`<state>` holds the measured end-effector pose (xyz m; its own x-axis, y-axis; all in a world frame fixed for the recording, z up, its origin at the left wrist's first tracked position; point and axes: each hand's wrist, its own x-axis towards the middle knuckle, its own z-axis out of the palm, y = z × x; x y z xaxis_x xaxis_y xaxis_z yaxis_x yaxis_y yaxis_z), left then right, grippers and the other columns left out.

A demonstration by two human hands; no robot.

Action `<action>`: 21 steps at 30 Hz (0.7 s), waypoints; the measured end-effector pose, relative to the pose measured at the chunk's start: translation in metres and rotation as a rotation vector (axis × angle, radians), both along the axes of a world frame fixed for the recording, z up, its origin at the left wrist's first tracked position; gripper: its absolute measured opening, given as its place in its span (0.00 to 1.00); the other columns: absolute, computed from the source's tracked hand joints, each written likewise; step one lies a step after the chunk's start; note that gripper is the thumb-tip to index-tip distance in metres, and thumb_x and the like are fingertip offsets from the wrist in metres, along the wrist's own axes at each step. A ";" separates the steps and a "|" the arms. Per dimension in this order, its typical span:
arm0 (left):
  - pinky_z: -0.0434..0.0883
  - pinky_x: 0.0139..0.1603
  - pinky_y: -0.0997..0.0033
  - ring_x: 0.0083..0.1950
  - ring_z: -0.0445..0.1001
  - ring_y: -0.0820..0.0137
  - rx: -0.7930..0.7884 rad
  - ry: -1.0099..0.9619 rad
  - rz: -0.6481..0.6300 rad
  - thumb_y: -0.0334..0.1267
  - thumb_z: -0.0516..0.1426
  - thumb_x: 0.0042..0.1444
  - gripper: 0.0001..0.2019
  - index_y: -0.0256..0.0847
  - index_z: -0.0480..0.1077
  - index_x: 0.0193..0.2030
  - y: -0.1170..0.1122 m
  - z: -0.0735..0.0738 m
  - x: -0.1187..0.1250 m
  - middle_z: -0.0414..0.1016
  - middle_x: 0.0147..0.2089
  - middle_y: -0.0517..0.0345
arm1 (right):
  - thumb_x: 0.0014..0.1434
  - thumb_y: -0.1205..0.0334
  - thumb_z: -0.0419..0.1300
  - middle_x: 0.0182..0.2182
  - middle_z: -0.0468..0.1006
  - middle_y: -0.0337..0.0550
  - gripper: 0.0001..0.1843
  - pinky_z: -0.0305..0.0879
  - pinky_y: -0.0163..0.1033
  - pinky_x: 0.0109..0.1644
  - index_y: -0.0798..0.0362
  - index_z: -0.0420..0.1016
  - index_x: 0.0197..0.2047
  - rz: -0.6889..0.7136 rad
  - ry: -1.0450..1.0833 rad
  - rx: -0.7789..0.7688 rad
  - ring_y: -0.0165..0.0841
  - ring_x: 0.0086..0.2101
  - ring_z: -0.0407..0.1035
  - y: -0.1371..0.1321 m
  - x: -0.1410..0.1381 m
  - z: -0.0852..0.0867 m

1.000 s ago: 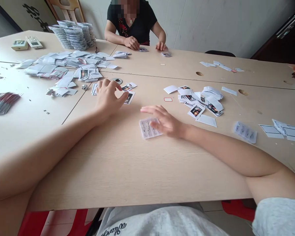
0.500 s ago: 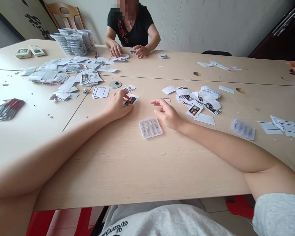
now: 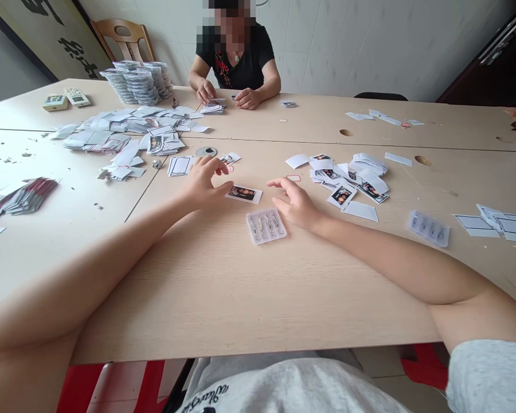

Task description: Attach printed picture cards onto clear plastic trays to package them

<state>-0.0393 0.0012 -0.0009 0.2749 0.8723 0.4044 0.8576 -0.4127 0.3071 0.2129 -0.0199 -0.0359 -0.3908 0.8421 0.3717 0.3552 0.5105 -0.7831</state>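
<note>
My left hand (image 3: pixel 205 182) hovers over the table with thumb and fingers apart, holding nothing that I can see. Its thumb tip is beside the left end of a printed card (image 3: pixel 244 194) with a dark picture on it; whether they touch I cannot tell. Right of the card is my right hand (image 3: pixel 297 203), its fingers loosely spread. Just below them lies a clear plastic case (image 3: pixel 265 225) with several compartments of small metal pieces, hook-like in shape. A small stack of black-bordered cards (image 3: pixel 180 166) and a round grey disc (image 3: pixel 206 152) lie past my left hand.
Printed cards (image 3: pixel 341 196) are heaped on the right, with a second clear case (image 3: pixel 429 228) nearer the edge. Paper packets (image 3: pixel 124 123) spread across the left. Behind them stand stacked packs (image 3: pixel 137 83). A person in black (image 3: pixel 245 63) handles cards opposite.
My left hand has drawn back slightly from the printed card, which now lies more level and closer to the case. My right hand has barely moved. The view has shifted slightly.
</note>
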 end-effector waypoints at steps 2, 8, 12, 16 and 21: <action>0.63 0.51 0.57 0.48 0.65 0.60 -0.095 0.009 0.040 0.52 0.56 0.49 0.16 0.41 0.68 0.35 0.003 0.000 -0.003 0.68 0.40 0.51 | 0.54 0.66 0.53 0.51 0.70 0.45 0.17 0.57 0.47 0.60 0.51 0.66 0.48 0.017 -0.007 0.018 0.37 0.54 0.62 0.000 0.000 -0.001; 0.66 0.47 0.61 0.46 0.66 0.61 -0.300 -0.001 0.028 0.57 0.61 0.41 0.22 0.40 0.69 0.32 0.004 0.000 0.002 0.68 0.41 0.50 | 0.54 0.65 0.54 0.51 0.70 0.45 0.16 0.56 0.47 0.60 0.52 0.67 0.47 0.003 -0.021 0.026 0.37 0.54 0.62 -0.002 -0.001 0.003; 0.66 0.37 0.68 0.35 0.68 0.68 -0.428 -0.113 0.030 0.54 0.63 0.37 0.21 0.40 0.70 0.32 0.004 0.005 0.005 0.70 0.35 0.55 | 0.53 0.66 0.54 0.51 0.70 0.46 0.16 0.55 0.47 0.60 0.52 0.67 0.47 -0.002 -0.025 0.019 0.37 0.54 0.61 -0.002 0.000 0.004; 0.63 0.31 0.70 0.29 0.67 0.71 -0.564 -0.237 0.029 0.48 0.63 0.39 0.16 0.41 0.70 0.33 0.002 0.009 0.006 0.71 0.27 0.59 | 0.54 0.65 0.54 0.52 0.69 0.45 0.17 0.55 0.48 0.60 0.51 0.67 0.48 -0.004 -0.025 -0.002 0.38 0.55 0.60 -0.001 0.001 0.002; 0.63 0.31 0.71 0.29 0.65 0.72 -0.466 -0.256 0.013 0.46 0.60 0.41 0.12 0.41 0.68 0.30 0.002 0.006 0.006 0.69 0.28 0.60 | 0.53 0.65 0.55 0.52 0.70 0.45 0.17 0.55 0.49 0.60 0.51 0.67 0.48 -0.012 -0.028 0.000 0.39 0.56 0.60 -0.002 0.001 0.002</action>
